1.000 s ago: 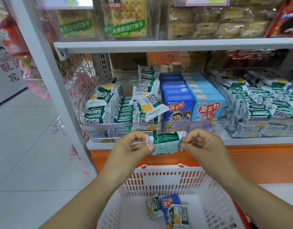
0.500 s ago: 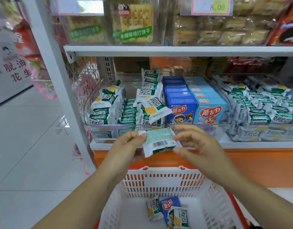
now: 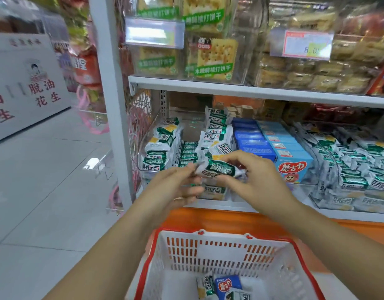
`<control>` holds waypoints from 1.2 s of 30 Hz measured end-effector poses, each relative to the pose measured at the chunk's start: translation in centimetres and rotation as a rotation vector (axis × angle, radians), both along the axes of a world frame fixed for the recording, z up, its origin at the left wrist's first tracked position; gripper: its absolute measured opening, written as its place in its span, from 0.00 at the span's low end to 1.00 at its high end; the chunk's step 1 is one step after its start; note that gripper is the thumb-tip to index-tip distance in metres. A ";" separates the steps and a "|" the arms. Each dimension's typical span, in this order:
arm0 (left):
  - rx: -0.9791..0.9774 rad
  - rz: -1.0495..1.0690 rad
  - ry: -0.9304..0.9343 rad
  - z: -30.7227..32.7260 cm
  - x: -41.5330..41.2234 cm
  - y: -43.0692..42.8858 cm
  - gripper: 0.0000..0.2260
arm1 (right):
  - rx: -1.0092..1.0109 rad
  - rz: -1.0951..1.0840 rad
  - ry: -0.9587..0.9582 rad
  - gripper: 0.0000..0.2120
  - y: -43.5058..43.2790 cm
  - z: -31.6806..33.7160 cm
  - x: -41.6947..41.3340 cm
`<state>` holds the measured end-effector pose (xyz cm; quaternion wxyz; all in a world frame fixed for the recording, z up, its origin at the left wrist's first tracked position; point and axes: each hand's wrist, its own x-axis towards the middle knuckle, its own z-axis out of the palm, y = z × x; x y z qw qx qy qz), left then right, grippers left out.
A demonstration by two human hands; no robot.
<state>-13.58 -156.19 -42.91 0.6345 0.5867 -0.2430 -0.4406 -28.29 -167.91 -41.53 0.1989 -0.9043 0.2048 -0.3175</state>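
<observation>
Packet (image 3: 219, 171) has turned over since the earlier frame, green printed face now showing. Fingers of the left hand (image 3: 175, 187) pinch its left end; those of the right hand (image 3: 258, 180) curl round its right end. Position: before the shelf (image 3: 240, 207), above the basket (image 3: 208, 234).

Glossy pale tiled floor (image 3: 46, 191), white metal shelf upright (image 3: 111, 105), white shelf board (image 3: 251, 90), orange base panel (image 3: 221, 217), bright even light

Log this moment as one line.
green snack packet: midair | left hand: pinches end | right hand: grips other end | basket: below, snacks inside
</observation>
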 end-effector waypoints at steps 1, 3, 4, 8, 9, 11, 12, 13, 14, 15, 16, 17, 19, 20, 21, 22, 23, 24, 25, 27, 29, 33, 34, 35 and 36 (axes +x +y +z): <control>0.005 0.036 -0.084 0.0 0.6 0.2 0.14 | 0.061 0.001 -0.018 0.14 0.0 0.2 0.6; 0.009 0.100 -0.276 -0.1 2.0 0.8 0.21 | 0.191 0.008 -0.056 0.13 0.1 0.5 1.9; 0.001 0.103 -0.397 -0.1 2.6 1.0 0.23 | 0.252 0.017 -0.061 0.12 0.2 0.6 2.5; -0.096 -0.020 -0.617 0.2 3.8 1.4 0.20 | 0.393 0.091 -0.018 0.11 1.0 0.3 4.7; -0.111 -0.043 -0.629 0.4 3.9 1.4 0.17 | 0.403 0.094 0.000 0.12 1.1 0.2 5.0; -0.116 -0.044 -0.649 0.4 4.2 1.6 0.11 | 0.399 0.096 0.020 0.12 0.9 0.0 5.3; -0.107 -0.016 -0.638 0.2 4.4 1.6 0.09 | 0.390 0.082 0.012 0.11 0.6 0.0 5.3; -0.081 0.020 -0.623 0.1 4.6 1.7 0.08 | 0.371 0.042 -0.009 0.10 0.2 0.1 5.2; -0.067 0.061 -0.604 -0.2 5.0 1.7 0.07 | 0.333 -0.033 -0.023 0.10 -0.5 0.2 4.9; -0.057 0.093 -0.587 -0.1 5.1 1.8 0.07 | 0.271 -0.129 -0.019 0.12 -1.4 0.3 4.7; -0.054 0.134 -0.567 -0.2 5.3 1.8 0.09 | 0.189 -0.230 0.018 0.15 -2.3 0.4 4.4; -0.047 0.168 -0.546 -0.2 5.5 1.8 0.13 | 0.114 -0.308 0.079 0.18 -3.1 0.4 4.2; -0.030 0.206 -0.494 -0.1 5.8 1.7 0.13 | 0.039 -0.381 0.209 0.23 -4.5 0.3 4.2; -0.028 0.214 -0.471 -0.2 6.0 1.7 0.09 | 0.028 -0.391 0.266 0.25 -5.0 0.1 4.4; -0.019 0.219 -0.453 -0.3 6.1 1.6 0.05 | 0.022 -0.390 0.312 0.27 -5.3 0.0 4.5; -0.010 0.226 -0.443 -0.3 6.2 1.6 0.03 | 0.019 -0.388 0.342 0.28 -5.5 -0.1 4.8; -0.004 0.225 -0.433 -0.3 6.2 1.6 0.02 | 0.020 -0.391 0.358 0.30 -5.7 -0.2 4.9; 0.001 0.227 -0.431 -0.4 6.3 1.6 0.02 | 0.017 -0.400 0.371 0.30 -5.7 -0.2 5.1; 0.004 0.225 -0.428 -0.4 6.3 1.6 0.02 | 0.003 -0.412 0.389 0.31 -5.8 -0.2 5.2; 0.008 0.225 -0.421 -0.4 6.3 1.7 0.02 | -0.033 -0.440 0.417 0.32 -5.7 -0.2 5.2; 0.013 0.227 -0.416 -0.5 6.3 1.7 0.02 | -0.023 -0.441 0.366 0.33 -5.4 0.0 5.1; 0.030 0.231 -0.387 -0.7 6.2 1.6 0.04 | 0.244 -0.274 0.061 0.31 -4.0 0.6 4.1; 0.035 0.225 -0.380 -0.8 6.2 1.5 0.05 | 0.316 -0.209 0.018 0.30 -3.5 0.9 3.8; 0.036 0.211 -0.359 -0.8 6.1 1.4 0.06 | 0.386 -0.132 -0.011 0.28 -3.0 1.4 3.6; 0.037 0.189 -0.333 -0.8 6.0 1.4 0.07 | 0.455 -0.046 -0.034 0.26 -2.4 1.8 3.5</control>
